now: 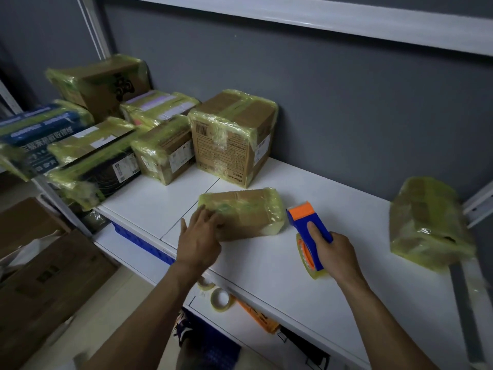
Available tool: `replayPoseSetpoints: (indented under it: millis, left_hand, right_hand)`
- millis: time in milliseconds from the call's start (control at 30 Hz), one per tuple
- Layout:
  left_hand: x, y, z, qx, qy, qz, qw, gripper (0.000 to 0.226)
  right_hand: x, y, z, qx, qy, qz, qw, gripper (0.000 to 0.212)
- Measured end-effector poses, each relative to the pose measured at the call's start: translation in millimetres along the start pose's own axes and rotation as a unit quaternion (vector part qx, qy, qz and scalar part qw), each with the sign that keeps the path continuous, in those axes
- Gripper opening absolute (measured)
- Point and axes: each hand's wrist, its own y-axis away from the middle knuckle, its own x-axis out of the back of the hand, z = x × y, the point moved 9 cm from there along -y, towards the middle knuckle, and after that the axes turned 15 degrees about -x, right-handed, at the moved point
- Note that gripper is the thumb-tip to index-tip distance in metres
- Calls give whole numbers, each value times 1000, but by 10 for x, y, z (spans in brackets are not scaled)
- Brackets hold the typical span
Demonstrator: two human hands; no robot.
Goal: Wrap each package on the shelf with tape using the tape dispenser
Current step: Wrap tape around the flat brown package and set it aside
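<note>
A small flat cardboard package (248,209), covered in yellowish tape, lies on the white shelf (266,263) in front of me. My left hand (200,236) rests on its near left corner, fingers laid over the top. My right hand (333,252) grips the blue and orange tape dispenser (309,222), which stands on the shelf just right of the package with its orange head pointing away. A roll of clear tape (310,263) sits in the dispenser under my palm.
Several taped boxes crowd the shelf's back left, the tallest (232,137) right behind the small package. Another taped package (426,225) sits at the far right by the shelf post. Loose tape rolls (220,299) lie on the lower shelf. Cardboard boxes (53,276) stand on the floor at left.
</note>
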Motion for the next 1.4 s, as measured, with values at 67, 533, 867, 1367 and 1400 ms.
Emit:
replayPoseSetpoints:
  millis: [67,533,867,1367,1400]
  left_hand:
    - [70,-38,-171,37,-6,25,999,49]
    - [-476,-321,820,-17,15,-30,999,64]
    - [-481,-62,336,-114,202,21,972,64]
    - [21,237,596,118,534,-6,837,24]
    - [7,243,591,119,535,-8,836,21]
  right_hand:
    - [-9,17,7,-3,-2,1,1000,53]
    - [4,8,23,0,-23,-5,1000,43]
    - [12,85,42,17,-29,-30,999,45]
    - [-205,575,-419,131,5,-204,970,70]
    - [-218,585,-426,135,12,-211,968,69]
